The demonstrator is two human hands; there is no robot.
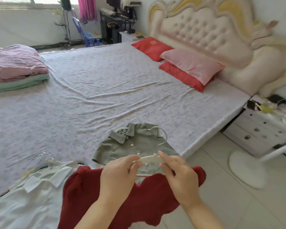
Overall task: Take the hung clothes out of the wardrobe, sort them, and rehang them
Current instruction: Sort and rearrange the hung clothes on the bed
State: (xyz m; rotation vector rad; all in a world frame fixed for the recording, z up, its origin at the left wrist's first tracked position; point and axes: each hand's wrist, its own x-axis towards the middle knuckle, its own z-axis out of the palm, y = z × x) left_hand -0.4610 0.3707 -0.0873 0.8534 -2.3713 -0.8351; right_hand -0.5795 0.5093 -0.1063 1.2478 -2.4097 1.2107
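Head view: left hand [120, 172], right hand [178, 172] both pinch white hanger [149, 158] above dark-red ribbed top [89, 195].

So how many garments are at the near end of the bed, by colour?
Grey-green shirt: 1
Dark red top: 1
Pale blue-white garments: at least 1; the pile overlaps, so layers can't be separated
Total: at least 3
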